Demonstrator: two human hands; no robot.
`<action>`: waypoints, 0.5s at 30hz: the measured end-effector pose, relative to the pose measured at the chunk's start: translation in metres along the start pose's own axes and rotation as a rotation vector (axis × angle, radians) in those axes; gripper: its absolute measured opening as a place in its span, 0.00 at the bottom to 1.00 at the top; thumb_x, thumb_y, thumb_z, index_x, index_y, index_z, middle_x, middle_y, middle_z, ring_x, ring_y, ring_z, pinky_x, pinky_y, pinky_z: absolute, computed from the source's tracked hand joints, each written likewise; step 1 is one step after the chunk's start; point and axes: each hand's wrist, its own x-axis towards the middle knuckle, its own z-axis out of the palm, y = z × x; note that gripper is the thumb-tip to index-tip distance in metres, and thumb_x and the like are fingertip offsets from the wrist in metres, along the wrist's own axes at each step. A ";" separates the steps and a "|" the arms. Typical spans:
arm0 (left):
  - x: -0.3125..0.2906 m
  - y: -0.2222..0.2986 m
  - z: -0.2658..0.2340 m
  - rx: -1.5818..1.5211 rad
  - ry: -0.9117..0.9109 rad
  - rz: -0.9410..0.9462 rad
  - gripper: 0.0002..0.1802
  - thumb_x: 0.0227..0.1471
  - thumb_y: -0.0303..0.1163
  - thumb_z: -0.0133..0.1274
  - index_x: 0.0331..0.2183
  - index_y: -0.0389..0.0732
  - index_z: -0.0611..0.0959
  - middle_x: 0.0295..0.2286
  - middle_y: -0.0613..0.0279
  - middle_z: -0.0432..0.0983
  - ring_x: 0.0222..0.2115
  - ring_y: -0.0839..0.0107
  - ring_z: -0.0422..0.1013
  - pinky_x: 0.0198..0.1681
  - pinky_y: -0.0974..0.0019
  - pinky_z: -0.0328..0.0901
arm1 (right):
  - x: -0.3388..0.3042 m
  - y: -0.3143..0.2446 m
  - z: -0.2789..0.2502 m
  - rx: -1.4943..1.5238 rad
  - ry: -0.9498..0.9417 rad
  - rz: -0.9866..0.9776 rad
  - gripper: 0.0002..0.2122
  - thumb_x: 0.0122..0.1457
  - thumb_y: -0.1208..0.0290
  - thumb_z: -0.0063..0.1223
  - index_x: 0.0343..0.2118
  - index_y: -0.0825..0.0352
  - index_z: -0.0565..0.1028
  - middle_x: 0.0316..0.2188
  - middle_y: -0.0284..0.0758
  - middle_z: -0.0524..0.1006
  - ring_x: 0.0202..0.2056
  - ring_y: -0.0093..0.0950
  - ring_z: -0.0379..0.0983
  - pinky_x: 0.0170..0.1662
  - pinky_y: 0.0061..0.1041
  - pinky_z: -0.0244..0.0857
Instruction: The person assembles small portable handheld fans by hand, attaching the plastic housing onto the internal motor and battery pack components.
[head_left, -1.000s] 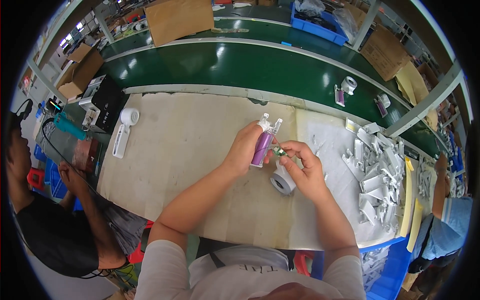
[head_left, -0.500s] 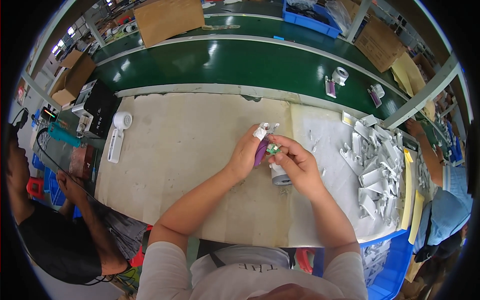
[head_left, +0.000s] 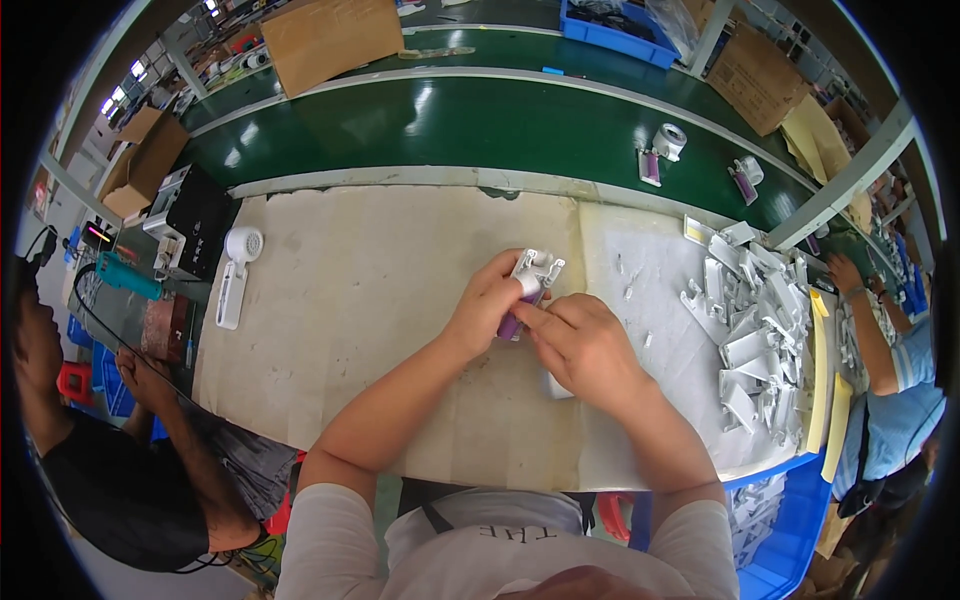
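My left hand (head_left: 480, 312) is closed around a white plastic housing (head_left: 538, 264) whose open, forked end points away from me. A purple piece (head_left: 509, 325) lies along that housing, partly covered by fingers. My right hand (head_left: 592, 352) has its thumb and fingertips pressed against the purple piece; what lies beneath the fingertips is hidden. Under the right hand a white part (head_left: 558, 387) shows only in a small portion on the mat. No green circuit board is visible now.
A heap of white plastic shells (head_left: 750, 340) covers the mat's right side. A white round-headed device (head_left: 236, 275) lies at left. Beyond the mat, a green conveyor belt (head_left: 400, 120) carries white and purple assemblies (head_left: 660, 155). A blue bin (head_left: 790, 540) stands lower right. Co-workers sit either side.
My right hand has turned over and pressed in on the purple piece, and the green circuit board has gone from sight. The housing's forked end has tilted into view. Belt assemblies have shifted slightly left.
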 end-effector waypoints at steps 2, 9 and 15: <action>-0.001 0.001 0.001 0.058 -0.007 0.001 0.19 0.51 0.36 0.36 0.42 0.35 0.70 0.31 0.58 0.72 0.30 0.72 0.69 0.36 0.70 0.63 | 0.001 0.000 -0.004 0.021 -0.004 -0.011 0.17 0.43 0.80 0.51 0.40 0.66 0.72 0.24 0.35 0.70 0.25 0.34 0.67 0.31 0.31 0.63; -0.004 0.009 0.001 -0.047 0.060 0.006 0.20 0.48 0.35 0.37 0.43 0.37 0.67 0.31 0.58 0.70 0.28 0.71 0.68 0.30 0.68 0.66 | -0.001 -0.009 -0.015 0.095 0.023 0.234 0.17 0.49 0.80 0.51 0.44 0.66 0.69 0.26 0.38 0.72 0.29 0.34 0.70 0.33 0.31 0.64; -0.009 0.005 0.016 -0.044 0.055 0.113 0.22 0.49 0.34 0.34 0.46 0.38 0.63 0.32 0.56 0.69 0.26 0.68 0.68 0.29 0.67 0.65 | -0.001 0.007 -0.006 -0.126 0.349 0.135 0.15 0.44 0.80 0.56 0.38 0.64 0.71 0.25 0.38 0.73 0.28 0.34 0.71 0.29 0.28 0.66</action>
